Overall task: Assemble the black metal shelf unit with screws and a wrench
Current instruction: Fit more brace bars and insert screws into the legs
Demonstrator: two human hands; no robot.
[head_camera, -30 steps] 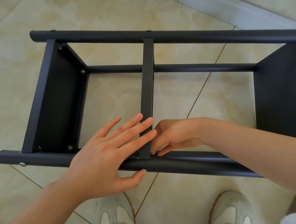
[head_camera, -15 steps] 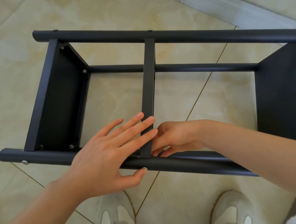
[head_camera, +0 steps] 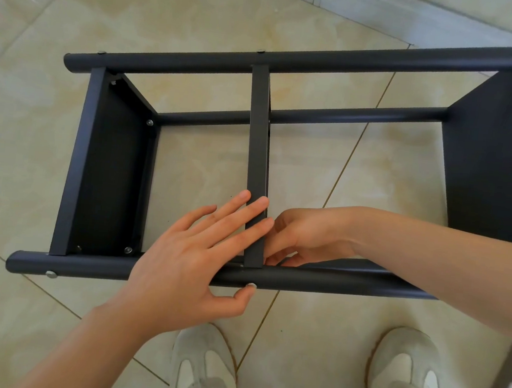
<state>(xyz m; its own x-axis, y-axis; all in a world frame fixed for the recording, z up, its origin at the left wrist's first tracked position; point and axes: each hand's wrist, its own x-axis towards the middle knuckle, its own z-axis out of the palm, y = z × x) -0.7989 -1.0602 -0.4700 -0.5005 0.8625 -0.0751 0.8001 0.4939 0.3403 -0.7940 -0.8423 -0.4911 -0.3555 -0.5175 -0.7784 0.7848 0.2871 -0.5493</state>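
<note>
**Helper:** What's closest to you?

**Me:** My two white lace-up shoes (head_camera: 206,367), standing on the beige tiled floor (head_camera: 33,156) just on my side of both grips.

**Helper:** And the left grip?

**Me:** My left grip (head_camera: 191,262) lies flat and fully open, fingers straight and spread, holding nothing. The palm rests on the nearest round black tube (head_camera: 333,284) of the black metal shelf unit (head_camera: 349,118). The thumb tip (head_camera: 248,290) touches that tube's near side. Beyond the palm, the fingertips (head_camera: 261,202) lie across the flat black middle bar (head_camera: 259,150).

**Helper:** The right one?

**Me:** My right grip (head_camera: 304,236) is just to the right of the left one, on the other side of that middle bar, where the bar meets the near tube. Its fingers (head_camera: 281,246) are curled down toward the joint. Whether they pinch anything there I cannot tell, because the bar and the hand hide what is beneath them.

**Helper:** Where is the shelf unit as a whole?

**Me:** It lies on its side on the floor under both grips, with its long tubes running left to right. Well to the left of my left grip is a dark end panel (head_camera: 110,164), with silver screw heads (head_camera: 51,274) showing in it and in the near tube's end. Beyond my right forearm is a second dark panel (head_camera: 495,160).

**Helper:** And farthest off?

**Me:** Past both grips the middle bar runs up to the far round black tube (head_camera: 386,61), which has two more screw heads on top. Behind that is a pale skirting board (head_camera: 391,6).
</note>
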